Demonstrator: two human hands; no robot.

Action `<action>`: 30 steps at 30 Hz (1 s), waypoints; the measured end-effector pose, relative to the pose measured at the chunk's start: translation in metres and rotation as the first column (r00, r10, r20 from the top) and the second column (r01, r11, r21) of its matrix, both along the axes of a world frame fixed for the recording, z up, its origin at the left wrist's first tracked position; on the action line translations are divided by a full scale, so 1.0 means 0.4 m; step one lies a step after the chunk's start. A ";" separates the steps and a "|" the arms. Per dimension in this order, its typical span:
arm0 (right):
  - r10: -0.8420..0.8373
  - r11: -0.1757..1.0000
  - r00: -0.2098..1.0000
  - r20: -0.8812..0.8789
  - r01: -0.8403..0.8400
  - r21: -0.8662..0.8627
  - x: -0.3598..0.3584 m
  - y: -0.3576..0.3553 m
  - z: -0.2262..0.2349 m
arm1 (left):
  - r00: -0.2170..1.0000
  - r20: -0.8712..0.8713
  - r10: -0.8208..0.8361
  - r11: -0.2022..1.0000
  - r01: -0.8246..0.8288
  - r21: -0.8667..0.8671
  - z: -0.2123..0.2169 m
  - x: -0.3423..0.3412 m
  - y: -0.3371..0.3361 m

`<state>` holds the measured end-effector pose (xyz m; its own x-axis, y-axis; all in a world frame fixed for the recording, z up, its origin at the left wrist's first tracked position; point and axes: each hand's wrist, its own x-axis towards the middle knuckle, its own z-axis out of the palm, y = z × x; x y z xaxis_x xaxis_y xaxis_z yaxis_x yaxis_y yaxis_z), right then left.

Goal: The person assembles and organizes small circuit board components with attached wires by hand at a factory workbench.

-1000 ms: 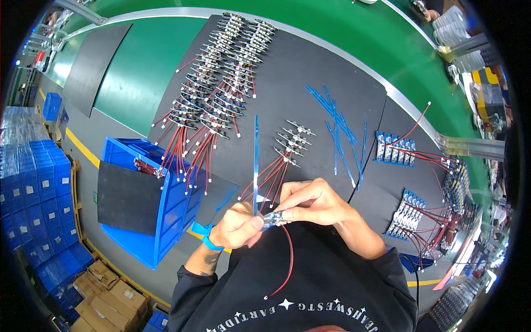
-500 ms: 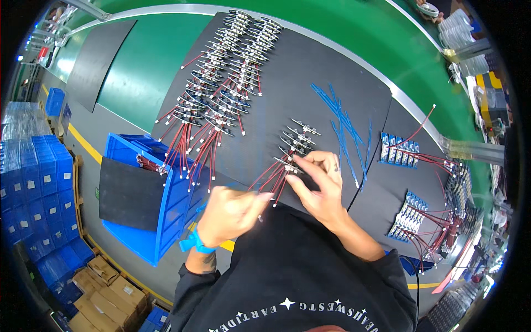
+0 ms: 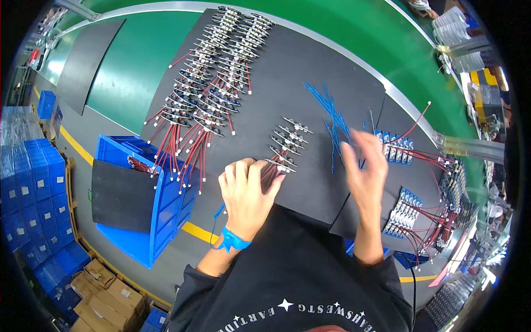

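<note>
My left hand point(image 3: 244, 193), a blue band at its wrist, is closed around the red wires point(image 3: 269, 169) of a short row of small circuit boards point(image 3: 289, 143) at the table's near edge. The boards overlap, and most of their wires are hidden under the fingers. My right hand point(image 3: 366, 169) hovers to the right of that row, somewhat blurred, with thumb and fingers apart and nothing visible in them. Just beyond its fingertips, thin blue cable ties point(image 3: 327, 105) lie crossed in a loose bunch on the black mat point(image 3: 298, 61).
Two long rows of wired boards point(image 3: 221, 72) stretch across the far left. A blue crate point(image 3: 171, 213) with wires stands at the left edge. On the right lie blue-and-white board stacks point(image 3: 402, 213) with red wires. Stacked blue bins point(image 3: 33, 188) and cardboard boxes point(image 3: 110, 293) stand lower left.
My left hand has moved right and closed over the short row's wires. My right hand has let go of the boards and moved right, toward the blue ties.
</note>
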<state>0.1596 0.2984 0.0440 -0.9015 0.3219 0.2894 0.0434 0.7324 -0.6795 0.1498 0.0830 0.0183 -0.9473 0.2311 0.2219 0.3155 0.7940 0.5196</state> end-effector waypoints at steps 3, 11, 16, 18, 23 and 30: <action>0.325 0.942 0.944 0.050 -0.319 -0.100 -0.100 -0.054 -0.040 | 0.999 -0.016 0.046 0.999 -0.047 -0.014 -0.015 0.019 -0.001; 0.512 0.840 0.836 0.199 -0.438 -0.319 -0.083 -0.105 -0.050 | 0.963 0.001 0.269 0.959 -0.268 0.093 -0.012 0.084 -0.027; 0.574 0.802 0.805 0.153 -0.514 -0.304 -0.063 -0.152 -0.057 | 0.954 0.169 0.246 0.938 -0.279 0.205 -0.004 0.099 -0.041; 0.569 0.805 0.811 0.137 -0.516 -0.291 -0.064 -0.150 -0.055 | 0.966 0.162 0.202 0.951 -0.233 0.202 0.005 0.092 -0.040; 0.527 0.837 0.846 0.076 -0.501 -0.221 -0.113 -0.107 -0.041 | 0.998 -0.028 0.054 0.968 -0.045 0.246 0.050 0.001 -0.020; 0.451 0.893 0.891 -0.046 -0.450 0.024 -0.438 0.057 0.002 | 0.964 -0.250 0.096 0.911 0.017 0.413 0.016 -0.311 0.173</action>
